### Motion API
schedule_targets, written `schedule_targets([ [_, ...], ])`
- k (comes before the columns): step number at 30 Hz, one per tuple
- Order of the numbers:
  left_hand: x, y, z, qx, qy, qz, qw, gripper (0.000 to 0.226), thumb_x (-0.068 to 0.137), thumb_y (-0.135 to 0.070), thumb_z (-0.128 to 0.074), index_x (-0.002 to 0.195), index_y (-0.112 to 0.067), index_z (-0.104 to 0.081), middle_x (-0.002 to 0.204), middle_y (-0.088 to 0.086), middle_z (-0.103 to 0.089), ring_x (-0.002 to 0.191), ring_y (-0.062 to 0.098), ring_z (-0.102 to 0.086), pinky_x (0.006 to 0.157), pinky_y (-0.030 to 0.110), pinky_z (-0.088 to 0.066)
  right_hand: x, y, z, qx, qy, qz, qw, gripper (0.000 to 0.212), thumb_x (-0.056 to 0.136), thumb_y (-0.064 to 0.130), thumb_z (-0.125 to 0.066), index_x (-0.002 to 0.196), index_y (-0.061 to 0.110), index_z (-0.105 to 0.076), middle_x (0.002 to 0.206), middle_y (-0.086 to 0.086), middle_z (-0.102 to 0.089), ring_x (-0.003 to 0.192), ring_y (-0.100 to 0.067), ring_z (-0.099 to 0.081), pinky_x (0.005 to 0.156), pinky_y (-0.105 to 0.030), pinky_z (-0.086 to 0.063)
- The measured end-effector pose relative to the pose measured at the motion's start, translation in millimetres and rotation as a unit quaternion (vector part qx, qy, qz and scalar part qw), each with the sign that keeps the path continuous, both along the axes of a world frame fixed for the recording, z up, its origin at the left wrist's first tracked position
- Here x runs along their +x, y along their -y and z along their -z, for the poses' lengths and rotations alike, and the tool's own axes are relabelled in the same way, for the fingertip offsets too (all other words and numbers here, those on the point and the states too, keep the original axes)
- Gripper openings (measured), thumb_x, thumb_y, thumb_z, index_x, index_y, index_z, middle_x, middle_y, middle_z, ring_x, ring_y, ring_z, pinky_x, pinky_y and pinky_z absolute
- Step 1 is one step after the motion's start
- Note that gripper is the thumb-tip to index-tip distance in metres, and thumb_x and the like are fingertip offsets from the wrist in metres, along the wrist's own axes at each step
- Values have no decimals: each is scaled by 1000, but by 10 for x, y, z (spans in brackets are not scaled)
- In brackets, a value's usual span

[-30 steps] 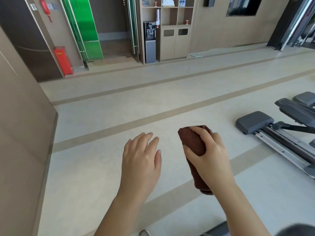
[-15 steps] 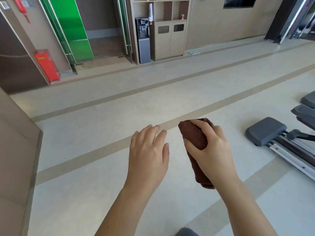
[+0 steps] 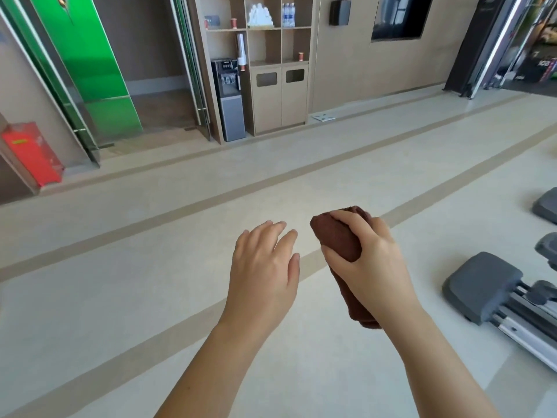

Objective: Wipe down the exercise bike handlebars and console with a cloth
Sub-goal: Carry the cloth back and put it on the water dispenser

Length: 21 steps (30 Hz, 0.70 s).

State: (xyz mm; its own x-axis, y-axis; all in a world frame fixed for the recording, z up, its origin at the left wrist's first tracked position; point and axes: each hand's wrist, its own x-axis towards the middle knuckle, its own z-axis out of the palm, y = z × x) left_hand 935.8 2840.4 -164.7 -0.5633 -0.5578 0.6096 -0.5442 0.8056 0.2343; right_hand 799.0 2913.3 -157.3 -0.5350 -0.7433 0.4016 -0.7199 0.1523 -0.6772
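Observation:
A rolled dark brown cloth [image 3: 339, 236] is held in front of me, with my right hand [image 3: 372, 265] wrapped around its middle. Its lower end hangs out below the hand. My left hand [image 3: 265, 263] floats just to the left of it, palm down, fingers loosely spread and holding nothing. Both hands hover over pale floor. No exercise bike, handlebars or console appear in the head view.
Grey padded gym equipment on a metal rail [image 3: 482, 292] lies low at the right edge. Far ahead stand a wooden shelf cabinet [image 3: 278, 95], a water dispenser [image 3: 230, 101], green glass doors [image 3: 87, 67] and a red box [image 3: 33, 155] at left.
The view has swung up and leftward-to-right: the wall panel at left has left the frame, the cabinet sits lower and nearer centre. Both hands keep the same pose and grip.

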Motion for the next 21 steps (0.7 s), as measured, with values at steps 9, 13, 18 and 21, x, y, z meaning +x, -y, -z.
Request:
schedule_targets([
  [9,-900,2163,123,34,-15,-20,999,29,74,-6,-72,103,-2,-66,108,16,-66,105,34,-60,90,52,-44,-840,2268,133,-10,6,-13,1000,45,74,28,-68,114,43,-54,110,2,-50,85,-12,-51,71,-21,-37],
  [13,-1167,3409,84,36,-20,-46,998,30,74,-5,-72,102,0,-66,108,18,-66,103,36,-60,89,55,-45,-1114,3553,113,-1,5,-23,1000,44,74,29,-66,114,41,-53,110,2,-50,91,-16,-55,71,-24,-39],
  [18,-1592,4788,-33,24,-12,-47,999,29,74,-7,-71,102,-1,-65,107,17,-65,104,36,-59,89,53,-45,-1549,4949,-21,-3,-8,-14,1000,44,74,30,-66,116,39,-54,110,1,-51,89,-17,-56,70,-23,-39],
  [21,-1930,5485,-52,26,-12,-54,998,29,74,-8,-72,102,-2,-65,107,17,-66,103,36,-60,89,51,-44,-1909,5607,-19,2,1,-13,1000,45,74,29,-68,115,41,-54,109,2,-50,85,-15,-54,70,-22,-38],
])
